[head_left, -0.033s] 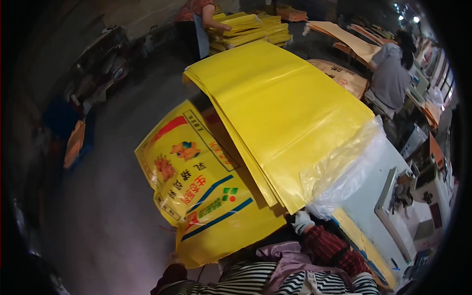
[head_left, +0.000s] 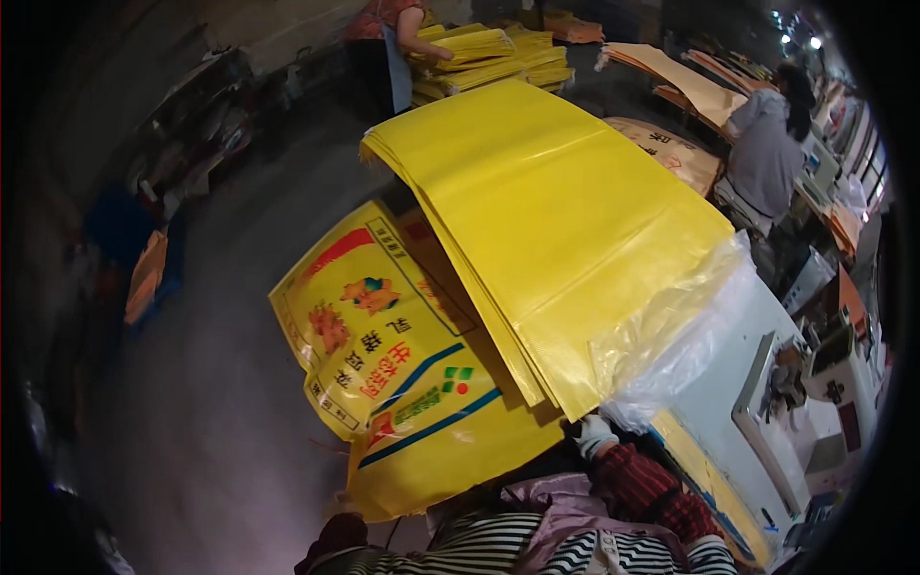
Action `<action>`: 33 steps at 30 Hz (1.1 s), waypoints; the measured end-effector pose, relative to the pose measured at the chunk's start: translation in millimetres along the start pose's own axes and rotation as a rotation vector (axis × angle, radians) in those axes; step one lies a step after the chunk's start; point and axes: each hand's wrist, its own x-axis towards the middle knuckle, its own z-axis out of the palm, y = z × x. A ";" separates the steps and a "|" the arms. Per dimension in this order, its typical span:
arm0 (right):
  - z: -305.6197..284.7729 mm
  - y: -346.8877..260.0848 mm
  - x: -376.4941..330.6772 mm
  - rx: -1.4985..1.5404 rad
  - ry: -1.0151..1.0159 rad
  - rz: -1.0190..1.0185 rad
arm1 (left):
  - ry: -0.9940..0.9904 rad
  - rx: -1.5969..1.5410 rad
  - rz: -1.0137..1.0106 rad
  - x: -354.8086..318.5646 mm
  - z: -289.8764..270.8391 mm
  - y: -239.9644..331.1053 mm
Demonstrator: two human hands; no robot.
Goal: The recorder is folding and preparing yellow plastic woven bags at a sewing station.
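A yellow woven sack with coloured pictures, blue stripes and dark lettering hangs off the left side of the work table, its far part bent down. Its near left corner meets my left hand, which looks closed on the edge; the fingers are dim and partly hidden. My right hand, in a pale glove with dark fingertips, is closed at the sack's near right corner, just under the stack's corner. Above it lies a thick stack of plain-faced yellow sacks, overhanging the table. Crumpled clear plastic film covers the stack's right edge.
The pale table top carries a white sewing machine at right. A yellow strip runs along its near edge. Farther off, one person stands by piled yellow sacks; another person sits near orange sheets.
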 end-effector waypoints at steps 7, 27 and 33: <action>44.2 86.0 2.6 -0.212 0.196 -0.178 | 0.033 0.075 0.004 29.4 52.2 -95.0; 8.7 55.4 -12.6 -0.274 -0.089 0.002 | 0.461 -0.267 0.972 -0.7 -48.5 346.5; -30.4 23.2 -65.1 -0.350 -0.111 -0.074 | 0.307 -0.148 1.629 -134.5 -55.3 572.9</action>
